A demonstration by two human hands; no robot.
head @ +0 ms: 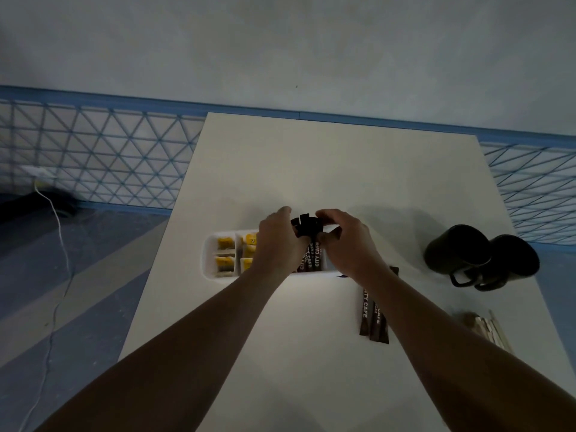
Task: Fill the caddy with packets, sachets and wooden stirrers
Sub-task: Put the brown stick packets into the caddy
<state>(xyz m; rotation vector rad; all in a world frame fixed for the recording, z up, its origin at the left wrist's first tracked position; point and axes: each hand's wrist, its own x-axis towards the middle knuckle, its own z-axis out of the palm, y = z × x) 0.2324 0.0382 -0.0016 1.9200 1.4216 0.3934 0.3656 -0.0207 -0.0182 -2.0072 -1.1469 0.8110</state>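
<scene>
Stirrers [489, 330], spare sachets [372, 319] nr; both grips [277, 241] [346, 244] clenched on sachet bundle [308, 241], blocking caddy [209, 257].

Both hands cover the right half of the white caddy [209, 260], so its compartments there are hidden. The right forearm [436, 332] crosses the loose coffee sachets [364, 310], hiding part of their lettering. The wooden stirrers [486, 328] are dim, blurred and partly covered.
</scene>
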